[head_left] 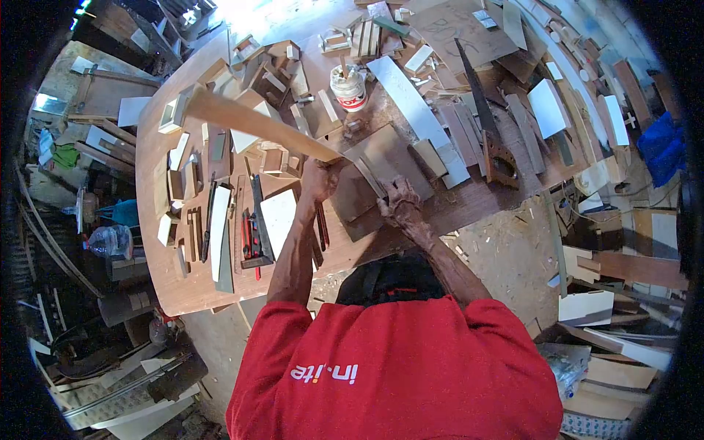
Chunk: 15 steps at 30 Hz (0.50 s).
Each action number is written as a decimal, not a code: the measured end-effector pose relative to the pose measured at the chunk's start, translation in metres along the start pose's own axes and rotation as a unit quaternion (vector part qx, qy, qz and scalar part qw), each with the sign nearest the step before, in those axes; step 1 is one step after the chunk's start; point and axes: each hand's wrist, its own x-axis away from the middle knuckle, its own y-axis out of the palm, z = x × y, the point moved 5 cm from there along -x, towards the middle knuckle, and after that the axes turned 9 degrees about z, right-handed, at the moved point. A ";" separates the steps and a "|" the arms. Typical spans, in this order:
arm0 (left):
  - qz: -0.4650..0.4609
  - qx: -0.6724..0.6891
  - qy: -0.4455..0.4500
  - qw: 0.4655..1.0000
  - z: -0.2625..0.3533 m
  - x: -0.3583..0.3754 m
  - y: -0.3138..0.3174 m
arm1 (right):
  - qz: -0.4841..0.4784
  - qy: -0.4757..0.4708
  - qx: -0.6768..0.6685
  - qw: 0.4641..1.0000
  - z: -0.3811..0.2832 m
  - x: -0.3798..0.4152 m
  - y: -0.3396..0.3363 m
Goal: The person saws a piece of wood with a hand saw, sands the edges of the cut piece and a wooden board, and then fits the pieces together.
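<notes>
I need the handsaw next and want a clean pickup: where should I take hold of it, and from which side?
Take the handsaw by its dark wooden handle, the end nearest the table edge. Come from that near side: the blade points away across the scraps, and the handle has an opening for fingers.

Cluttered wooden workbench (165,279), sawdust-strewn floor (506,257), bright daylight above

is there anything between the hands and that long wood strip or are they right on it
Nothing visible stands between them. The left hand grips the near end of the long wood strip, which angles up and away over the workbench. The right hand rests beside it on a dark board, close to the strip's end.
</notes>
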 end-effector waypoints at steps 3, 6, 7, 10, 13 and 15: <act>0.004 0.026 -0.028 0.999 -0.014 0.006 0.003 | -0.014 0.035 -0.015 0.999 -0.005 -0.001 -0.006; 0.010 0.035 -0.072 0.997 -0.018 0.005 0.007 | -0.019 0.026 -0.009 0.999 -0.006 -0.003 -0.008; 0.013 0.032 -0.101 0.994 -0.018 0.006 0.008 | -0.019 0.025 -0.009 0.999 -0.007 -0.003 -0.010; 0.057 0.087 -0.086 0.991 -0.019 0.006 0.011 | -0.024 0.029 -0.017 0.999 -0.009 -0.003 -0.012; 0.041 0.192 -0.154 0.968 -0.032 0.002 0.017 | -0.023 0.023 -0.011 0.999 -0.010 -0.003 -0.014; 0.039 0.160 -0.151 0.975 -0.030 0.004 0.018 | -0.043 0.036 0.005 0.998 -0.008 -0.004 -0.011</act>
